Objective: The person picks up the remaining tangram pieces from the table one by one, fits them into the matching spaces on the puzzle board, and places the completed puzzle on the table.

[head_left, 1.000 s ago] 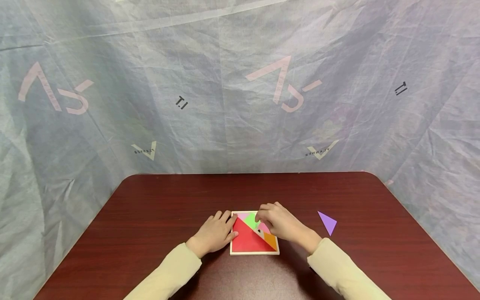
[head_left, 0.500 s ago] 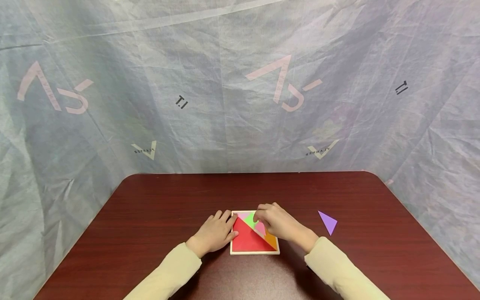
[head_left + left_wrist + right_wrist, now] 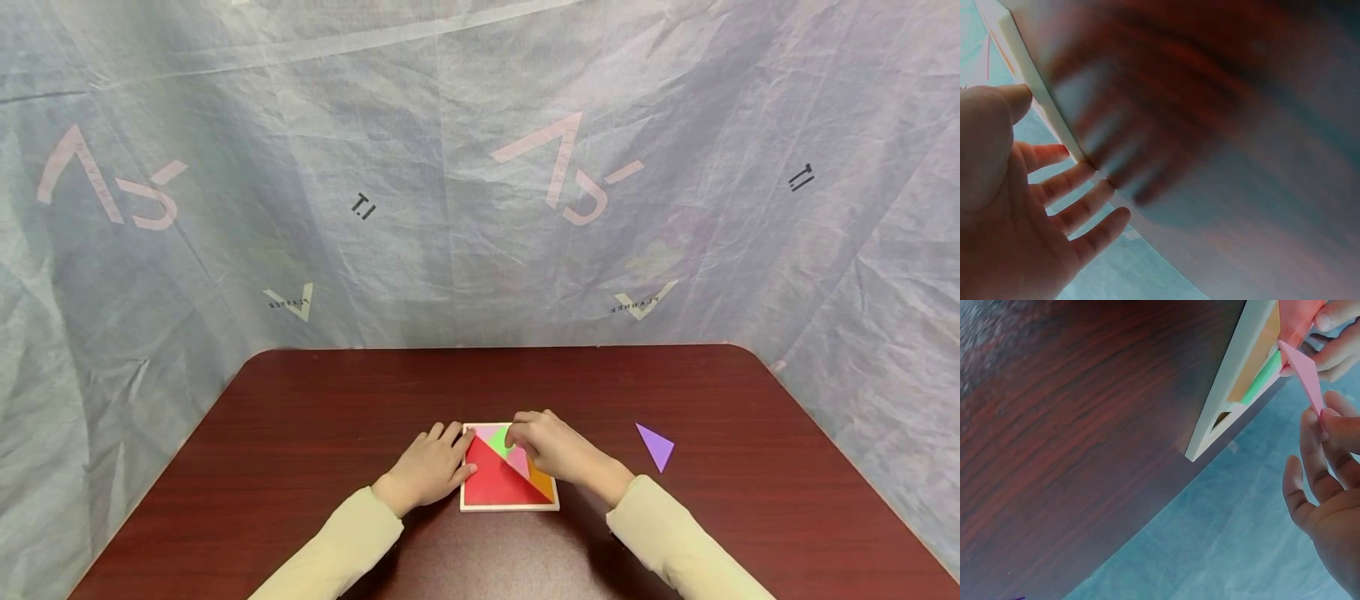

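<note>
A square tangram tray (image 3: pixel 510 507) with a pale rim lies near the table's middle. In it I see a large red triangle (image 3: pixel 498 483), a green piece (image 3: pixel 498 442) and an orange piece (image 3: pixel 541 480). My left hand (image 3: pixel 423 467) rests at the tray's left edge, its thumb and index finger on the rim; in the left wrist view that hand (image 3: pixel 1035 194) has its fingers spread. Over the tray, my right hand (image 3: pixel 558 447) pinches a pink tangram piece (image 3: pixel 1304 372) between thumb and fingers. That piece is tilted above the tray in the right wrist view.
A purple triangle (image 3: pixel 656 446) lies on the dark red wooden table (image 3: pixel 337 400), to the right of the tray. Behind the table hangs a grey printed cloth (image 3: pixel 450 250). A gap in the tray (image 3: pixel 1221 419) shows in the right wrist view.
My right hand has shifted slightly to the left, and the pink piece has come down towards the red triangle, covering the pale gap seen earlier. The left hand stays put.
</note>
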`<state>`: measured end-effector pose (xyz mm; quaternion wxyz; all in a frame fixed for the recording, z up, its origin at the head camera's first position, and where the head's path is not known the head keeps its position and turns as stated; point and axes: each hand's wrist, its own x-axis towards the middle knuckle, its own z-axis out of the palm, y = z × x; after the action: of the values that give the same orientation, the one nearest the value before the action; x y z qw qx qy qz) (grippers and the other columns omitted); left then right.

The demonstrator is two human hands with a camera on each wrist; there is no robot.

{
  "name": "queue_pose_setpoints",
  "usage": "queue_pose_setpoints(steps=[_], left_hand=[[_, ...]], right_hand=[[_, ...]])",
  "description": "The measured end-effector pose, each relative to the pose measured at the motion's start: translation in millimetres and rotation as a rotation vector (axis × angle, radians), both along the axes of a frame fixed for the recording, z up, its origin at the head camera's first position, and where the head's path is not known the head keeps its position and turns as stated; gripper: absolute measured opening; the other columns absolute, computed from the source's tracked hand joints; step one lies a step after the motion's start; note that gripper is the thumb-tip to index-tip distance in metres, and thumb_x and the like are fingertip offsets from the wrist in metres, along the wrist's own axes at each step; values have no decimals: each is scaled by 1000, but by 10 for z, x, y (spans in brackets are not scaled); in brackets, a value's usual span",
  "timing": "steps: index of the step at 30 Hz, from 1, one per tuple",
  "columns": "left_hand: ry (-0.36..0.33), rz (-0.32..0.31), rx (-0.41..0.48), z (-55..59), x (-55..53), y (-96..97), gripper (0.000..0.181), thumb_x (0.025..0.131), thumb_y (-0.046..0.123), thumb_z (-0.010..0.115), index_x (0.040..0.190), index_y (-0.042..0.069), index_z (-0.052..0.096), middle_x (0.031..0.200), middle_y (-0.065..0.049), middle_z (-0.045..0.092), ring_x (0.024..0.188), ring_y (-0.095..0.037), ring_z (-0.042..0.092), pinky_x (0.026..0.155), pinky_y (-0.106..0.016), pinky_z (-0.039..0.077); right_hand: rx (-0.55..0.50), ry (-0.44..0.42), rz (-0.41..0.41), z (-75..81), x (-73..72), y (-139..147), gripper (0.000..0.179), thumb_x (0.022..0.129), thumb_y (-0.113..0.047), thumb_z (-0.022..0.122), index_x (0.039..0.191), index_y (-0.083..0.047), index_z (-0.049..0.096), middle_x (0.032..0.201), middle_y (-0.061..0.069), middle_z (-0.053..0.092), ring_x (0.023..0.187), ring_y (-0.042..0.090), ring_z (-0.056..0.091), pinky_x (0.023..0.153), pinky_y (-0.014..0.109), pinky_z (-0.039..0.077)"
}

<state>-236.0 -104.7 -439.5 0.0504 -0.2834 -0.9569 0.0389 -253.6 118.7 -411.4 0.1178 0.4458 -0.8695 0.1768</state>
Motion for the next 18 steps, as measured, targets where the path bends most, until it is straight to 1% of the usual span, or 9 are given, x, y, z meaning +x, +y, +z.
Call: queue_pose_setpoints(steps=[3, 8, 14, 18], left_hand=[[-1, 0, -4, -1, -1, -1, 53, 91, 44, 47, 132, 11, 47, 128, -10, 47, 111, -27, 47, 89, -42, 43], [-1, 0, -3, -8, -7, -4, 53, 91, 44, 47, 132, 11, 47, 128, -10, 47, 112, -27, 47, 90, -42, 43], [-1, -2, 6, -10, -6, -8, 53, 91, 43, 47, 132, 11, 47, 128, -10, 47, 112, -28, 47, 90, -42, 43], [-3, -6, 11, -12, -4, -10, 52, 91, 43, 47, 132, 10, 47, 128, -10, 47, 112, -28, 46, 89, -42, 43]], right_hand=[[8, -12, -7, -2, 4, -6, 19, 78, 7, 61, 81, -10, 69, 78, 0, 64, 69, 9, 58, 66, 23, 48], [33, 1, -19, -2, 14, -11, 21, 78, 7, 60, 81, -11, 68, 78, -2, 63, 70, 8, 57, 71, 31, 48], [33, 20, -8, -17, 14, -20, 20, 78, 7, 60, 79, -12, 68, 77, -2, 63, 69, 8, 57, 68, 29, 47], [59, 32, -38, -28, 23, -22, 20, 79, 5, 60, 79, -14, 68, 78, -4, 63, 73, 8, 58, 68, 28, 43]])
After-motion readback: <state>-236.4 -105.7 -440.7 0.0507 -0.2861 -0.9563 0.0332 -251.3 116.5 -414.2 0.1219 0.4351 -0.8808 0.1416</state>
